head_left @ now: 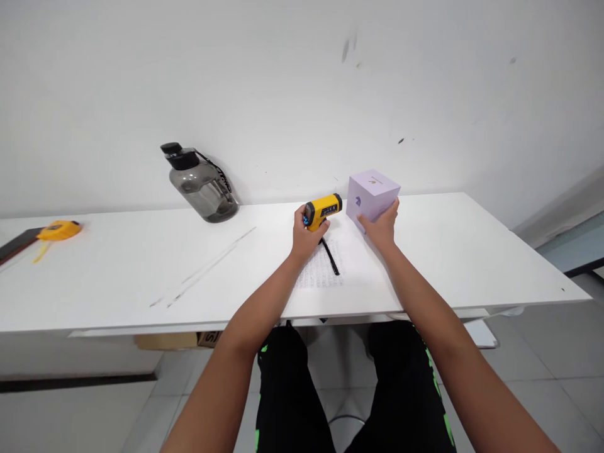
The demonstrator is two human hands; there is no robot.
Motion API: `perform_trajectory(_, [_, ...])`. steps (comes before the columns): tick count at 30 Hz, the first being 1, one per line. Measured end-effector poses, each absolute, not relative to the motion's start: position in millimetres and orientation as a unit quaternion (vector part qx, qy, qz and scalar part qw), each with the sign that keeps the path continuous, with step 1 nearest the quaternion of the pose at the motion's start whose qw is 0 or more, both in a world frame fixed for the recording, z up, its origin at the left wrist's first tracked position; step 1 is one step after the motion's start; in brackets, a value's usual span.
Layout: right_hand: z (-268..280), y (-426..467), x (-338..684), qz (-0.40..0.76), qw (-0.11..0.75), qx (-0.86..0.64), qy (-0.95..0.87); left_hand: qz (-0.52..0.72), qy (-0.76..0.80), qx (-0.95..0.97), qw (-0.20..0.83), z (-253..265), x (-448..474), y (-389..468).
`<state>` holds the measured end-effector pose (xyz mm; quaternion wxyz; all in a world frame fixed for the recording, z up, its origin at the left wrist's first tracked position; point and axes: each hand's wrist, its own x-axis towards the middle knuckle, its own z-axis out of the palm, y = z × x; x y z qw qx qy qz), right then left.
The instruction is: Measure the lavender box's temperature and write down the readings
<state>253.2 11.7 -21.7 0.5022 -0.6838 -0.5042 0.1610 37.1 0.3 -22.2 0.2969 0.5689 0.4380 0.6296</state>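
My left hand (306, 238) is wrapped round the grip of a yellow and black infrared thermometer (325, 206), whose body points to the right. Its lower part is hidden by my fingers. On the right, my right hand (383, 225) grasps a light purple box (370, 192) with its thumb on the near face and fingers round the right side. The box stands just to the right of the thermometer. Below my left hand a black pen (331, 258) lies on a sheet of paper (317, 274) covered in writing.
A grey see-through water bottle (204, 189) with a black lid stands by the wall, left of my hands. At the far left are a yellow tape measure (61, 230) and a dark flat object (19, 244). The white table's (226, 283) front edge runs above my knees.
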Motion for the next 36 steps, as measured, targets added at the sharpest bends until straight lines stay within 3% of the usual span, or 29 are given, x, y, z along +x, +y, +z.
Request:
perform_trajectory(16, [-27.2,14.2,256.5,0.148,0.500,-0.680,-0.516,0.621,0.469,0.601,0.185,-18.1,35.0,-4.8])
perform_trajectory(36, [-28.9,16.2,258.2,0.144,0.494,-0.679,-0.523,0.627,0.460,0.597,0.197,-15.8,37.8,-8.9])
